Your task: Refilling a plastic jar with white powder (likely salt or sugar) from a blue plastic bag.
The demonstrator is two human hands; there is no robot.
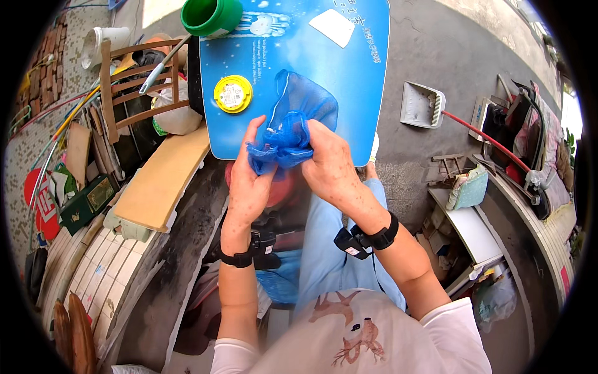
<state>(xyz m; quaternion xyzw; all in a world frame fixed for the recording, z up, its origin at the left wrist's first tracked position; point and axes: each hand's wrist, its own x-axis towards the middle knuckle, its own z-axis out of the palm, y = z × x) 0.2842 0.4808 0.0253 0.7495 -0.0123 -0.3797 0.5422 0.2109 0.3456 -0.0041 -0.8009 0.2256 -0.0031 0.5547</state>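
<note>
A blue mesh net bag [306, 100] is bunched between my two hands, its loose end spread over the near part of a blue printed tabletop [359, 107]. My left hand [250, 182] grips the gathered mesh from the left, its index finger raised. On the right side, my right hand [329, 163] pinches the bunch between thumb and fingers. A yellow round lid [233, 94] with a white label lies on the table, left of the net. Behind it, at the far left corner, is an open green plastic jar [212, 16]. A white card-like piece [332, 28] lies towards the far right.
A wooden chair [110, 93] and a padded tan board [163, 180] are at the left, with a light-handled tool [154, 77] by the chair. Right of the table, a grey dustpan [420, 105] lies on the concrete. A white shelf [472, 229] stands at lower right.
</note>
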